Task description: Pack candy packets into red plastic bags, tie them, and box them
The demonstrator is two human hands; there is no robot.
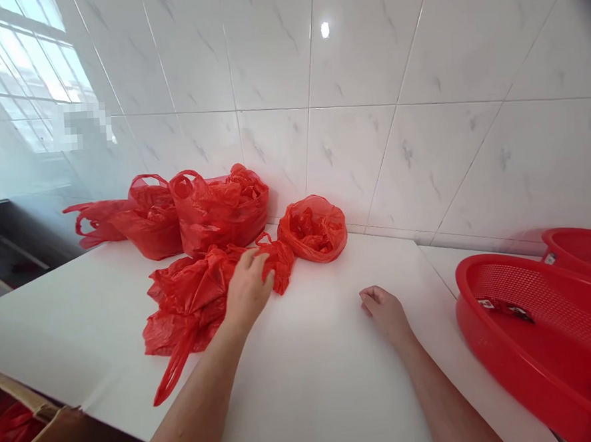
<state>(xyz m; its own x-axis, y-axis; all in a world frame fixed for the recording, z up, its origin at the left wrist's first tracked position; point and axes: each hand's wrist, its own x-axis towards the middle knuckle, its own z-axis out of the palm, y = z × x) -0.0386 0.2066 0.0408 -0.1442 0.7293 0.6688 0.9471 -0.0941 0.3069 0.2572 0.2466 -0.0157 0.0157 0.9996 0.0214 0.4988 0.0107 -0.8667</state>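
My left hand [250,284] reaches over the pile of crumpled red plastic bags [194,294], with fingers bent and apart. It is at the pile's right edge, near a small red plastic bag [281,262]; whether the fingertips touch it I cannot tell. My right hand [385,312] is over the white table [330,379] on the right, its fingers curled together and nothing showing in them. Just beyond the left hand sits an open red bag [313,230] with rolled-down edges and crumpled red plastic inside.
Stuffed red carrier bags [222,212] stand along the tiled wall [356,64]. At right are a large red plastic basket [509,361] with a small packet [506,309] inside and another red basket [582,247] behind it. A cardboard box [63,438] holding red plastic is at lower left.
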